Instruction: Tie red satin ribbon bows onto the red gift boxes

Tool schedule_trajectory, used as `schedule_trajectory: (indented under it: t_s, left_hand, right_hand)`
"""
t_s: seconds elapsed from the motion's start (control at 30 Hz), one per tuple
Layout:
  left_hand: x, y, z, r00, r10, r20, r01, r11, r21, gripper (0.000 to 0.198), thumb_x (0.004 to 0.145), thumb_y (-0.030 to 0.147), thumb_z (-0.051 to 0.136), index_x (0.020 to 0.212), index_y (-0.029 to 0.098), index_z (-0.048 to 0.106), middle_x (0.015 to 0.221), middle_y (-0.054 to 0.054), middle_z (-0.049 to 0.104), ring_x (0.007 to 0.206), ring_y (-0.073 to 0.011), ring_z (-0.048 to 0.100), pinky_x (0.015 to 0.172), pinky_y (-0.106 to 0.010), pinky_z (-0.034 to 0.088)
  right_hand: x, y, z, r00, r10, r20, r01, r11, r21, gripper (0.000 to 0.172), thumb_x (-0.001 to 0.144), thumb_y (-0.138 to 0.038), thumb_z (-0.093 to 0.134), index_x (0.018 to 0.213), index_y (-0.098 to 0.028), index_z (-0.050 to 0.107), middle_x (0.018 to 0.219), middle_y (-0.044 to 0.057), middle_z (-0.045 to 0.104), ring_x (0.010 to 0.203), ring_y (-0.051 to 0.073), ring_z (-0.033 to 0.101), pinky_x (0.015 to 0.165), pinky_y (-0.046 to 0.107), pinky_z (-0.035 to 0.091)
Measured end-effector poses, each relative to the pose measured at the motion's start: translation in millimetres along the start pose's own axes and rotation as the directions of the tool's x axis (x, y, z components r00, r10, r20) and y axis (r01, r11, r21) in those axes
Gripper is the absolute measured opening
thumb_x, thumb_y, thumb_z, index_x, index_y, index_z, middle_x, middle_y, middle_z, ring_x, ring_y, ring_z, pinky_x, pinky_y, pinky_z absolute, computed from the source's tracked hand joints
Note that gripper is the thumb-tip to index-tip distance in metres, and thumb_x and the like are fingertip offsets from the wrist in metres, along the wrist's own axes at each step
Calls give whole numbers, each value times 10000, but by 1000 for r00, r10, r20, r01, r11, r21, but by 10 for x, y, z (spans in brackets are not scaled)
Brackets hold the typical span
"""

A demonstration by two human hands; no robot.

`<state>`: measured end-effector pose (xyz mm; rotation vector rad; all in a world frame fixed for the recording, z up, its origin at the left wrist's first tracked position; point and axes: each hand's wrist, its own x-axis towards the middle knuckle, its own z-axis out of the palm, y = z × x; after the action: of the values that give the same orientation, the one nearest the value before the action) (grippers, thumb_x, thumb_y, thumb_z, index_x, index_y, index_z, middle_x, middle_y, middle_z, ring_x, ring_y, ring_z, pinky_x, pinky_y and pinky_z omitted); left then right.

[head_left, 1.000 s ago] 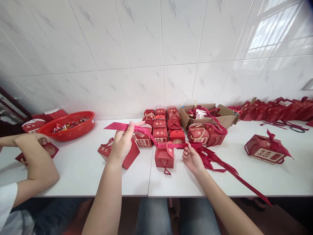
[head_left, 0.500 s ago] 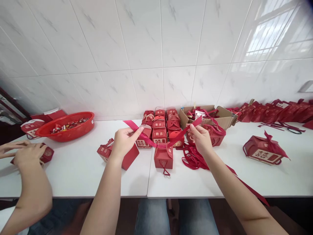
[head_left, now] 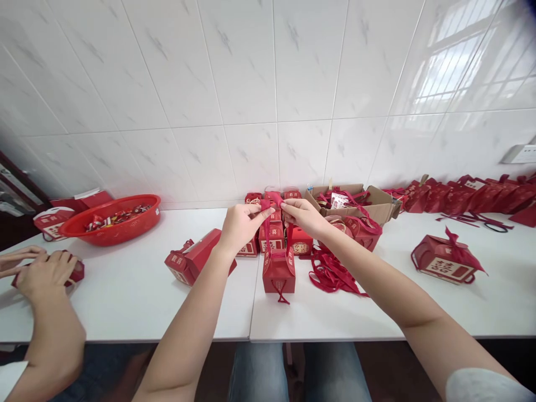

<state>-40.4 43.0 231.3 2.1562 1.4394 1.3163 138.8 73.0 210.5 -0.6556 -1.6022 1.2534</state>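
A red gift box [head_left: 279, 277] with a cord handle hanging down its front stands on the white table before me. From its top a red ribbon [head_left: 290, 237] rises in two strands to my fingers. My left hand [head_left: 243, 226] pinches one strand, and my right hand [head_left: 305, 215] pinches the other. Both hands are close together above the box, where the strands meet. Directly behind are rows of red boxes [head_left: 272, 237], partly covered by my hands. A loose heap of ribbon [head_left: 335, 273] lies right of the box.
A red basin [head_left: 113, 237] of wrapped sweets stands at left, near a co-worker's hands [head_left: 50, 273] on another box. One red box [head_left: 195, 259] lies by my left forearm, a bowed box [head_left: 448, 259] at right. Behind are a cardboard carton [head_left: 383, 204] and scissors [head_left: 496, 226].
My hands have come together from wide apart, bringing the ribbon ends up over the box. The ribbon, earlier stretched outward to both sides, now stands upright. The co-worker's hands shifted slightly left.
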Motion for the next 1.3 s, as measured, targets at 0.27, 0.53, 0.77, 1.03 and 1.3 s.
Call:
schedule_trajectory:
  t_s: [0.27,0.53,0.77,1.03,1.3]
  left_hand:
    - [91,65,72,999,32,15,-32,999,5,130,684,301,689,719,177,683,641,3,667,587,-128,561,582,-251,435]
    - [144,196,86,998,62,19,-64,985,158,213,679,325,709,802,204,585,627,39,613,558,-118,521,538,-249,377]
    - [208,14,132,988,144,60,-137,985,-107,280,649,415,759,819,201,697,909,-31,671,731,-144,586,652,-282,473]
    - [147,-147,263,970,237,-56,-243,929,-279,137,731,323,700,751,189,723,946,-68,631,847,-160,615,703,-282,502]
    - [65,-140,248,899,-220,379,416,698,-582,248,891,382,468,1007,186,567,898,-53,681,826,-157,661,803,-326,505]
  right_hand:
    - [-75,-103,97,992,-1,128,18,991,-133,440,770,-493,624,574,-191,371,559,-58,295,508,69,258,466,241,199]
    - [-27,-77,84,1000,6,8,-4,985,-171,590,777,-699,491,498,-198,352,462,-62,305,443,62,284,463,257,226]
    - [-21,-86,-32,994,91,62,-91,996,3,523,732,-635,616,555,-152,519,498,-38,441,479,73,406,508,248,311]
    - [37,-72,-125,951,269,153,-305,899,315,354,611,-420,811,716,-123,648,641,-5,601,552,64,466,567,226,389]
    - [74,-198,-281,953,136,272,-52,954,-295,250,704,-383,718,673,-136,705,587,-19,597,567,89,496,589,254,407]
